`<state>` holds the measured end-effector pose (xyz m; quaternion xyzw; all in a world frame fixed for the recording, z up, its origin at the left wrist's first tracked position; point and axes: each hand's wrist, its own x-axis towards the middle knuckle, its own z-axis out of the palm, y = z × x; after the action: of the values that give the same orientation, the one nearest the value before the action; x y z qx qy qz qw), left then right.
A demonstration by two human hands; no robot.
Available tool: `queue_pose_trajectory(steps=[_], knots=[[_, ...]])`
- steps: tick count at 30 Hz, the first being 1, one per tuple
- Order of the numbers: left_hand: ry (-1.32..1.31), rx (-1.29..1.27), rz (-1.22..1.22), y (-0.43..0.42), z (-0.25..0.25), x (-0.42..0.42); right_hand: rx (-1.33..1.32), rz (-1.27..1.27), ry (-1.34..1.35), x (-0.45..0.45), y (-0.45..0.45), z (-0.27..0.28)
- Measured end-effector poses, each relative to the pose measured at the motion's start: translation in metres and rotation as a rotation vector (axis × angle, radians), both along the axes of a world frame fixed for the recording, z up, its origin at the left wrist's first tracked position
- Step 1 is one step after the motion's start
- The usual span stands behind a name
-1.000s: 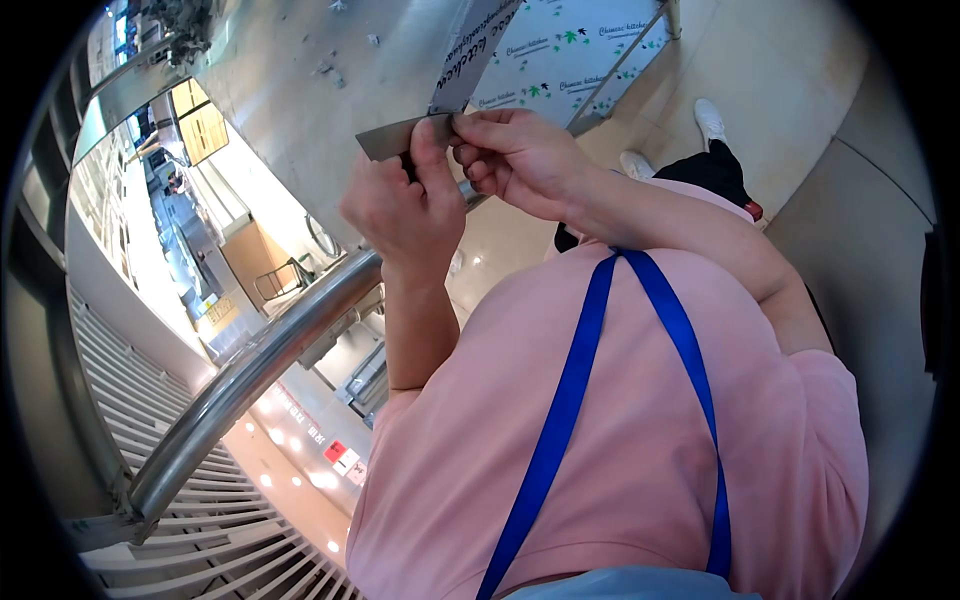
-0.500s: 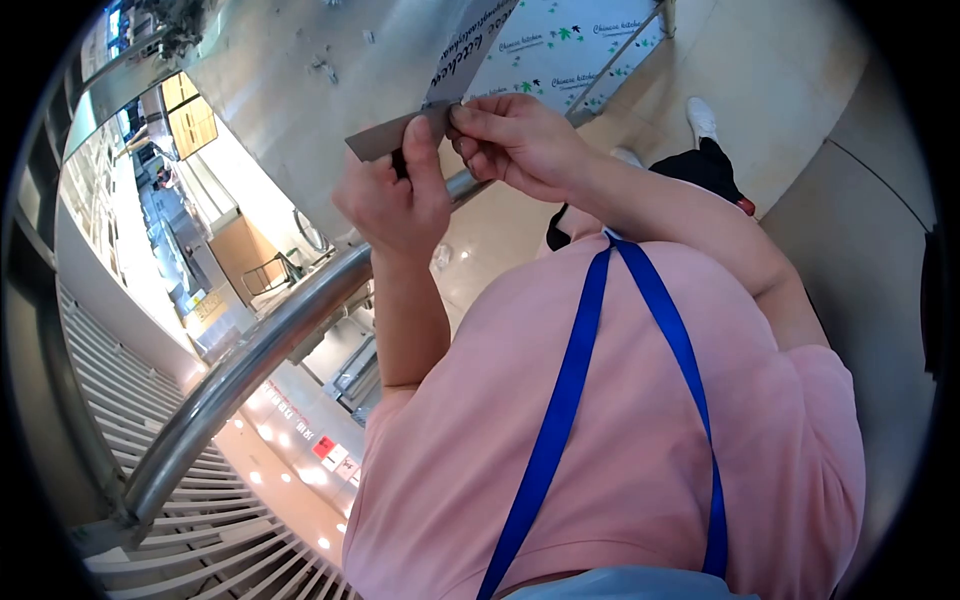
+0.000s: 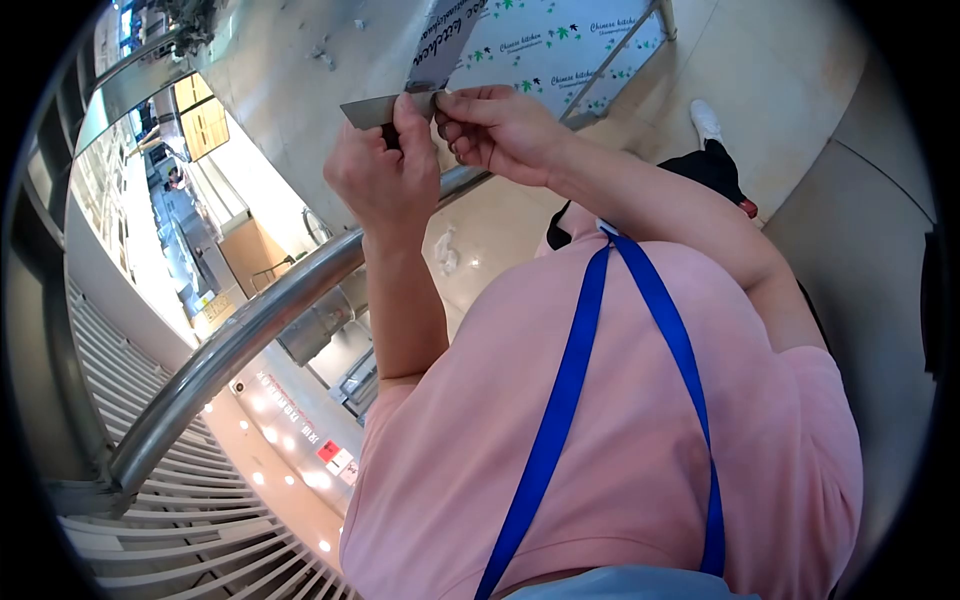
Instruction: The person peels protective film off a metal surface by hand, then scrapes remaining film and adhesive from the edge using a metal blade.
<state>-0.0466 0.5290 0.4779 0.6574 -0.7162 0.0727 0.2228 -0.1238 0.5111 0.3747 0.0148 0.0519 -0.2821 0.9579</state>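
A thin flat grey piece [image 3: 370, 111] with a pointed left end is held above a shiny metal surface [image 3: 290, 110]. My left hand [image 3: 385, 165] is closed on it, thumb pressed on top. The fingertips of my right hand [image 3: 497, 130] pinch its right end, close beside the left thumb. Just beyond the fingers is a grey printed strip [image 3: 443, 40] with dark lettering; whether it joins the grey piece is hidden. White film [image 3: 540, 50] printed with green leaves and "Chinese kitchen" lies to the right of that strip.
A round metal rail [image 3: 240, 335] curves from lower left up past my left forearm. White slats [image 3: 190, 500] fan out below it. Small scraps [image 3: 322, 55] lie on the metal surface. My white shoe [image 3: 705, 120] is on the tiled floor; a grey panel [image 3: 850, 250] stands at right.
Both hands and the grey piece have moved slightly up and left in the view. More of the crumpled white scrap on the floor shows beside my left forearm. The grip looks the same.
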Motion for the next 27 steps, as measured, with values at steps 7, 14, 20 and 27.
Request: queue_pose_trajectory(steps=[7,14,20,27], knots=[[-0.018,0.031,0.023,-0.001,0.005,-0.003,-0.014,-0.012,0.062,-0.002,-0.004,0.004],[0.032,0.052,0.034,-0.002,0.010,-0.004,-0.066,-0.027,0.118,-0.008,-0.010,0.008],[0.030,0.102,0.044,-0.004,0.013,-0.005,-0.088,-0.041,0.115,-0.011,-0.015,0.007],[0.038,0.196,0.090,-0.003,0.021,-0.010,-0.144,-0.059,0.131,-0.013,-0.018,0.005]])
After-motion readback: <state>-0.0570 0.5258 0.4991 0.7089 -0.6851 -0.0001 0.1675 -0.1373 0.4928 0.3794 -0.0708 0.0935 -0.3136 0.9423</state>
